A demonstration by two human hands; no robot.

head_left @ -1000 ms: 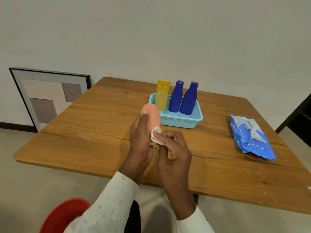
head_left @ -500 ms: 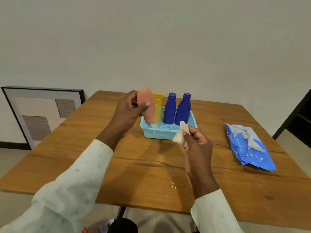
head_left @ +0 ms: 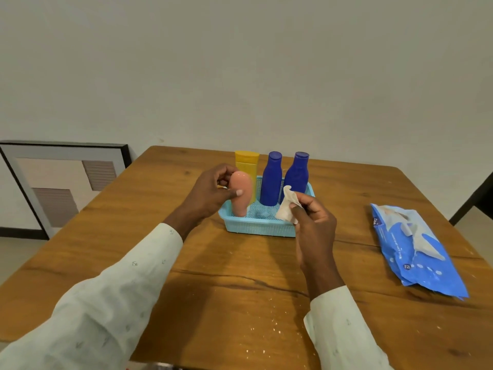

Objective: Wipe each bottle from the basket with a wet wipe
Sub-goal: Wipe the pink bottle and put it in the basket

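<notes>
A light blue basket stands mid-table. In its near left corner a peach bottle stands cap down, and my left hand grips it with thumb across the front. Behind it stands a yellow bottle. Two dark blue bottles stand upright to the right of it. My right hand pinches a crumpled white wet wipe just in front of the basket's right side, close to the right blue bottle.
A blue wet-wipe pack lies on the wooden table to the right. A framed picture leans against the wall at the left, off the table. A dark doorway edge shows at the far right.
My left hand carried the peach bottle from near my body out to the basket and lowered it into the near left corner. My right hand came off the bottle with the wipe.
</notes>
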